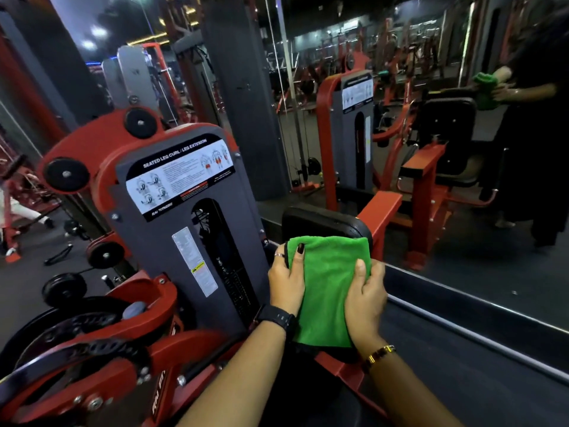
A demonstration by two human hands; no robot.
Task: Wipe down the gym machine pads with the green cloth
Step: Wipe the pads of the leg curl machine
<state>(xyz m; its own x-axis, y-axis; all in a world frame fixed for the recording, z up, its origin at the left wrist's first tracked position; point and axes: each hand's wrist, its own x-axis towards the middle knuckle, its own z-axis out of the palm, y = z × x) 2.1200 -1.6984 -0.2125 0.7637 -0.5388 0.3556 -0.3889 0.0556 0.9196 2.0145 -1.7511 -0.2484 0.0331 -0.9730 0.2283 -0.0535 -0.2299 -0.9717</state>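
Green cloth (331, 278), folded flat, lies draped over a black padded machine pad (320, 221) in the middle of the head view, with the pad's rounded far edge showing above it. The person's left hand (286, 282) holds the cloth's left edge, its dark-nailed thumb pressed on top and the fingers (278, 260) curled round behind the edge. The right hand (366, 294) grips the cloth's right edge the same way, thumb on top and fingers wrapped round the side. A black watch (277, 318) sits on the left wrist and a gold bracelet (378, 354) on the right.

Left of the hands stands the red and grey machine (184, 257), carrying an instruction placard (181, 177) headed "Seated leg curl / leg extension". Black round end caps dot its red frame. On the right, a wall mirror (462, 266) reflects the machine, a figure in dark clothing, and the cloth held in both hands.
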